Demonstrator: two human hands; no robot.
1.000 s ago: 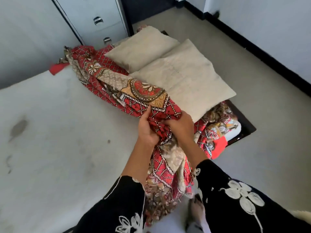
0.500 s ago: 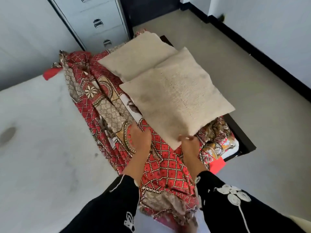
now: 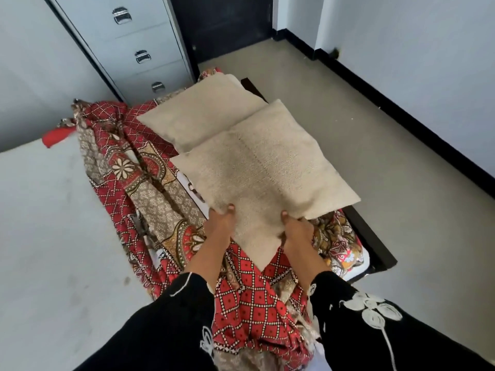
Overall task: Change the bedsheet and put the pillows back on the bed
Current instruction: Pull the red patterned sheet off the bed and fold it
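Clamped on the near corner of the front pillow (image 3: 263,178), left hand (image 3: 221,223) and right hand (image 3: 296,230) side by side, thumbs on top. Switched a second ago from bunching the red patterned sheet (image 3: 251,298) to gripping this pillow. Probably clearing pillows so the old sheet comes free. Sheet crumpled directly beneath and leftward of the hold; second pillow (image 3: 203,116) just beyond; bare mattress (image 3: 48,223) far left.

My left hand (image 3: 221,223) is clenched at 11 o'clock. My right hand (image 3: 296,230) is clenched at 1 o'clock. Both forearms reach forward, sleeved in black.
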